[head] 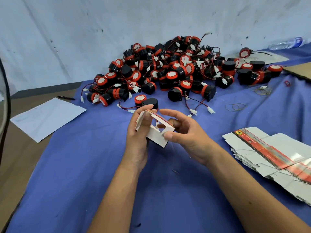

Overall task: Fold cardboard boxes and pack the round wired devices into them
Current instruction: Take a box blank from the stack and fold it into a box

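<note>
A small white cardboard box (155,134) with a red printed edge is half folded and held above the blue cloth (94,165). My left hand (139,137) grips its left side, thumb over a raised flap. My right hand (186,133) pinches the box's right side, thumb on the front corner and fingers curled behind. A big heap of round black-and-red wired devices (168,71) lies beyond the hands. One device (144,100) sits just behind the box. A stack of flat unfolded boxes (272,157) lies at the right.
A white paper sheet (47,116) and a black pen (66,98) lie at the left. Loose rubber bands (235,106) lie right of the heap. A plastic bottle (286,43) and a brown cardboard piece (301,70) sit at the far right. A pale sheet hangs behind.
</note>
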The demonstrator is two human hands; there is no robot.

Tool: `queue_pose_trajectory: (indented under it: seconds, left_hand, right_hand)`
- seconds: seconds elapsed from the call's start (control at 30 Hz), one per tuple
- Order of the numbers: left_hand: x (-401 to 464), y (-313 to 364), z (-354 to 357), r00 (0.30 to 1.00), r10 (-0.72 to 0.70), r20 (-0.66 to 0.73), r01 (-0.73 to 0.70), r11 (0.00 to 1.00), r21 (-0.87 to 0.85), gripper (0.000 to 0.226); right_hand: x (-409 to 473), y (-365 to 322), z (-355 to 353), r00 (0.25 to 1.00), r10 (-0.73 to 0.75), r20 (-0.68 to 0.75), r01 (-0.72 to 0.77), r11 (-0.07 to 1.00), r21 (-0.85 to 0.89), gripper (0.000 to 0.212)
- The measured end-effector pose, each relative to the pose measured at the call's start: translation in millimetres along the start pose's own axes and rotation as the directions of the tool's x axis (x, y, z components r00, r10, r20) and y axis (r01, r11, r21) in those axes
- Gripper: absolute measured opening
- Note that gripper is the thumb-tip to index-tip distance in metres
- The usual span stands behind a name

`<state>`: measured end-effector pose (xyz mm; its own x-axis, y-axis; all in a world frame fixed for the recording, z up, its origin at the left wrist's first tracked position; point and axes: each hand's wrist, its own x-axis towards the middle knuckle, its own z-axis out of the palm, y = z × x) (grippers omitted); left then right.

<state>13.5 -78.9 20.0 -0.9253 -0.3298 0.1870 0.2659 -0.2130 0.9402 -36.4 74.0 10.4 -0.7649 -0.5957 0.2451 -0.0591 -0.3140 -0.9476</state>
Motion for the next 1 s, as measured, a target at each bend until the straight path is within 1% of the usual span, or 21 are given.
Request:
queue_pose_trajectory:
  seconds: [0.07, 0.1, 0.17, 0.2, 0.23, 0.3, 0.33, 0.37, 0.4, 0.47, 0.53, 0.57, 0.63, 0.67, 0.73, 0.77, 0.8, 0.87, 0.93, 1.0]
  left_hand:
    - [-1.8, 2.1, 2.0, 1.000, 0.001, -0.006, -0.001, 0.999, 0.032, 0.050]
    - [-2.0, 1.4, 3.5, 0.999, 0.004, -0.040, -0.001, 0.998, 0.062, 0.047]
    - [-2.4, -0.6, 7.8, 0.994, 0.026, -0.108, -0.014, 0.994, 0.108, 0.032]
    - [-2.3, -2.5, 8.8, 0.992, 0.045, -0.114, -0.030, 0.991, 0.130, 0.033]
    - [-1.4, -4.4, 8.9, 0.993, 0.070, -0.093, -0.055, 0.987, 0.154, 0.042]
    - [0.1, -6.5, 8.5, 0.997, 0.073, -0.023, -0.068, 0.984, 0.165, 0.075]
    - [0.3, -5.8, 8.0, 0.998, 0.062, 0.006, -0.062, 0.988, 0.142, 0.088]
    - [0.1, -4.2, 7.4, 0.998, 0.046, 0.033, -0.049, 0.994, 0.099, 0.096]
    - [-0.5, -2.4, 7.1, 0.999, 0.026, 0.045, -0.028, 0.999, 0.037, 0.097]
    - [-1.7, -0.3, 7.8, 1.000, -0.016, 0.020, 0.018, 0.998, -0.068, 0.086]
    - [-1.4, -4.3, 8.9, 0.999, -0.008, -0.032, 0.006, 0.997, -0.070, 0.067]
    - [-1.3, -6.7, 9.8, 0.998, 0.012, -0.058, -0.015, 0.998, -0.060, 0.056]
    - [-1.2, -9.5, 12.7, 0.993, 0.030, -0.118, -0.039, 0.997, -0.073, 0.032]
    - [-0.7, -10.1, 14.0, 0.987, 0.024, -0.157, -0.037, 0.996, -0.081, 0.022]
    - [0.4, -11.5, 13.5, 0.967, 0.033, -0.253, -0.047, 0.998, -0.048, 0.019]
    - [0.8, -13.2, 11.8, 0.955, 0.054, -0.293, -0.063, 0.998, -0.021, 0.020]
    - [1.3, -14.4, 9.5, 0.944, 0.081, -0.319, -0.084, 0.996, 0.004, 0.020]
    - [2.7, -14.4, 5.5, 0.934, 0.150, -0.325, -0.134, 0.988, 0.070, 0.013]
    - [3.8, -12.3, 1.6, 0.918, 0.238, -0.318, -0.197, 0.968, 0.155, 0.013]
    - [3.3, -9.9, 1.3, 0.893, 0.338, -0.297, -0.270, 0.931, 0.247, 0.016]
  right_hand:
    - [-0.8, 0.5, 0.3, 1.000, 0.010, 0.010, -0.010, 1.000, -0.005, 0.061]
    - [-1.0, 2.4, 1.1, 1.000, 0.011, 0.006, -0.010, 1.000, -0.021, 0.060]
    - [-0.5, 5.9, 4.6, 0.999, 0.016, -0.033, -0.018, 0.999, -0.051, 0.055]
    - [0.2, 7.2, 6.2, 0.997, 0.026, -0.070, -0.029, 0.999, -0.043, 0.051]
    - [0.8, 8.3, 6.8, 0.993, 0.036, -0.111, -0.038, 0.999, -0.018, 0.048]
    - [1.6, 7.9, 5.9, 0.984, 0.045, -0.172, -0.039, 0.999, 0.034, 0.044]
    - [1.5, 6.5, 5.0, 0.981, 0.041, -0.188, -0.033, 0.999, 0.043, 0.043]
    - [1.1, 5.1, 3.8, 0.981, 0.029, -0.193, -0.022, 0.999, 0.040, 0.042]
    - [0.7, 3.6, 3.5, 0.982, 0.019, -0.189, -0.012, 0.999, 0.033, 0.042]
    - [-1.9, 1.3, 7.4, 0.988, -0.020, -0.154, 0.014, 0.999, -0.042, 0.040]
    - [-4.3, 3.4, 16.4, 0.992, -0.062, -0.112, 0.043, 0.985, -0.167, 0.037]
    - [-5.2, 5.9, 21.9, 0.991, -0.076, -0.106, 0.053, 0.978, -0.200, 0.036]
    - [-7.2, 8.2, 34.4, 0.989, -0.088, -0.117, 0.057, 0.967, -0.247, 0.038]
    - [-7.9, 9.5, 39.4, 0.987, -0.106, -0.120, 0.063, 0.946, -0.318, 0.040]
    - [-8.4, 13.4, 45.5, 0.983, -0.157, -0.092, 0.089, 0.856, -0.510, 0.049]
    - [-9.1, 13.8, 47.9, 0.984, -0.163, -0.071, 0.095, 0.821, -0.562, 0.053]
    - [-9.6, 13.3, 50.0, 0.987, -0.148, -0.059, 0.087, 0.813, -0.575, 0.058]
    - [-10.4, 14.6, 50.6, 0.992, -0.122, -0.035, 0.078, 0.803, -0.591, 0.066]
    - [-11.0, 16.2, 51.8, 0.989, -0.150, -0.005, 0.110, 0.746, -0.656, 0.065]
    - [-10.4, 18.7, 54.6, 0.982, -0.187, -0.023, 0.122, 0.721, -0.682, 0.061]
